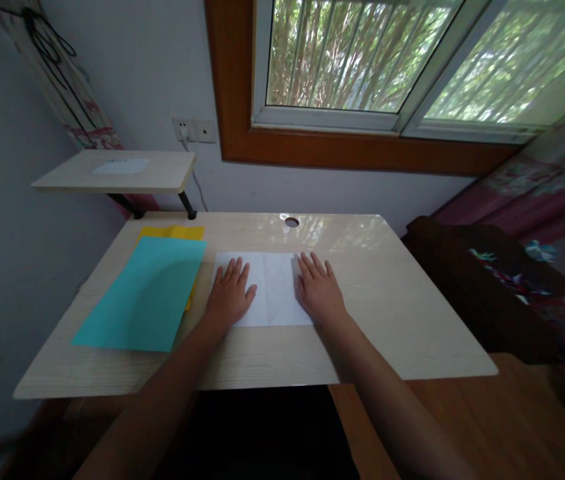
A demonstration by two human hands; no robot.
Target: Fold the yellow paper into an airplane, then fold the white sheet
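A white sheet of paper (275,293) with a faint vertical crease lies on the desk in front of me. My left hand (231,292) rests flat on its left part, fingers spread and pointing away from me. At the sheet's right edge is my right hand (319,285), palm down with its fingers apart; its thumb side is hard to make out. To the left of the paper lies a turquoise sheet (147,293), partly covering something yellow (175,232) that looks like paper.
The pale wooden desk (387,333) has a cable hole (291,223) near its back edge. A small raised shelf (72,177) at the back left carries a white slip (121,166). Behind stand a wall and a window (337,60). A dark cabinet (442,280) with small items is at right.
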